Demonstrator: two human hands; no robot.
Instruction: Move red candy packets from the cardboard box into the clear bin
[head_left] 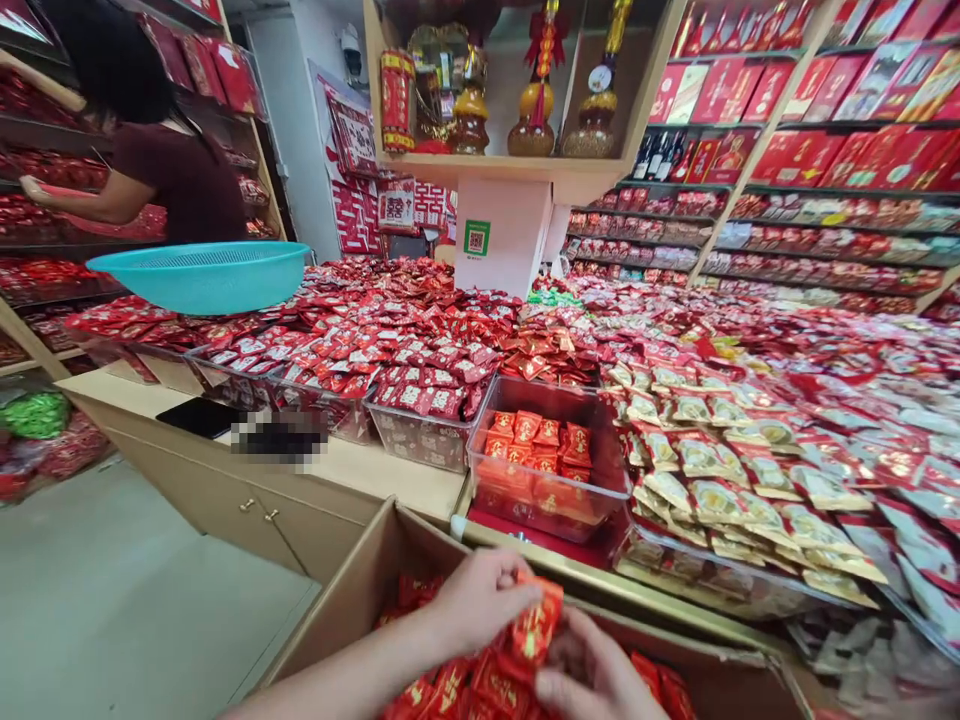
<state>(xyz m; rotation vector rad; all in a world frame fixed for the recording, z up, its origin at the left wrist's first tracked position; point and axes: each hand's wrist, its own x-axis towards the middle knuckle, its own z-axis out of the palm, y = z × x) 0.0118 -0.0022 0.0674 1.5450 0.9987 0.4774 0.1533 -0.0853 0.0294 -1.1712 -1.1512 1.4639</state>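
Note:
My left hand [484, 598] pinches a small red packet with gold print [537, 622] by its upper left side, thumb in front. At the packet's lower right, the fingers and thumb of my right hand [596, 668] close on its edge. Both hands are over an open cardboard box [352, 590], which holds many loose red packets [450, 688] of the same look. Just beyond the box stands a clear plastic bin [551, 505], where rows of similar red packets [525, 440] lie in its left and middle part.
Heaped bins of maroon packets [435, 385] and gold-and-red packets [712, 490] flank the clear bin. A turquoise basket [199, 280] rests on packets at left. A dark flat object [196, 417] lies on the counter ledge [405, 470]. Another person [184, 180] stands by the left shelves.

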